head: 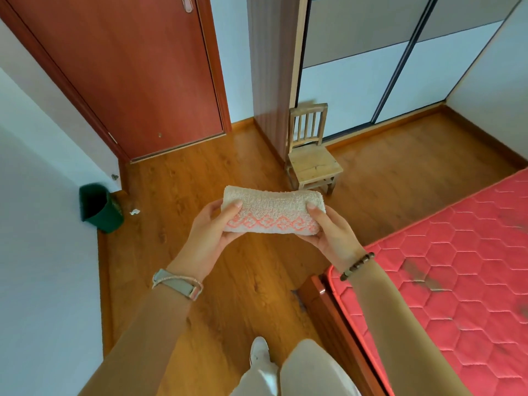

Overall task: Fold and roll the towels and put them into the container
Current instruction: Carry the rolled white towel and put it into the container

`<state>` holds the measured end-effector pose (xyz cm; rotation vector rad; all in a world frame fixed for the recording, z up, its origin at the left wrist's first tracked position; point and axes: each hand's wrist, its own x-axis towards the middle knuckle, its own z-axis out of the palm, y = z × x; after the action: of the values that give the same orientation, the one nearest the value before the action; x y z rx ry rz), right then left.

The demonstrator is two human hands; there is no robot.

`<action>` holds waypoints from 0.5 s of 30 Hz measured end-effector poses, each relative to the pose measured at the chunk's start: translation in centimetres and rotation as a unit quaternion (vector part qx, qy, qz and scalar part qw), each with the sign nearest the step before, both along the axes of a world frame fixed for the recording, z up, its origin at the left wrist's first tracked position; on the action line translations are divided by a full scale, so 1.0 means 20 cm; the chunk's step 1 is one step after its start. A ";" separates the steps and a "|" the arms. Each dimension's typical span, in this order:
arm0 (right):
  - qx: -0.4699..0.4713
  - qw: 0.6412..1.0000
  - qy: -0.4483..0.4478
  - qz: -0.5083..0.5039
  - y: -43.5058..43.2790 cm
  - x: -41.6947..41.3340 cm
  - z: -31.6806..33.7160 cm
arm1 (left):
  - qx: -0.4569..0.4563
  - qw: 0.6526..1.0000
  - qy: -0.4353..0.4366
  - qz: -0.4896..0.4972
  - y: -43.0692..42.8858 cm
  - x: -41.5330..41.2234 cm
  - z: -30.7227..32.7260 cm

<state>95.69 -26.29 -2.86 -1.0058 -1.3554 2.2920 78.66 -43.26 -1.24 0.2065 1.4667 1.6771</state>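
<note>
A rolled cream towel (pixel 273 208) with a pink woven pattern is held level in the air above the wooden floor. My left hand (pixel 213 232) grips its left end, thumb on top. My right hand (pixel 331 227) grips its right end the same way. No other towel and no container for towels shows in this view.
A red quilted mattress (pixel 457 267) on a wooden bed frame fills the lower right. A small wooden chair (pixel 311 158) stands ahead by a wardrobe with sliding doors (pixel 371 67). A dark green bin (pixel 100 207) sits in the left corner beside a red-brown door (pixel 128 67).
</note>
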 end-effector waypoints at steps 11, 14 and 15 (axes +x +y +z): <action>-0.004 0.998 0.004 -0.069 0.51 -0.34 0.00 | 0.010 0.998 -0.009 -0.060 0.60 -0.42 -0.03; -0.002 0.996 0.012 -0.084 0.70 -0.43 -0.01 | 0.011 0.997 -0.011 -0.071 0.82 -0.53 -0.04; -0.006 0.996 0.017 -0.090 0.75 -0.46 -0.01 | 0.012 0.997 -0.011 -0.075 0.89 -0.56 -0.05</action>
<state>86.59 -11.20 -2.99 -1.0434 -1.1868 2.1768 67.41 -25.47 -2.14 0.3041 1.3808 1.5727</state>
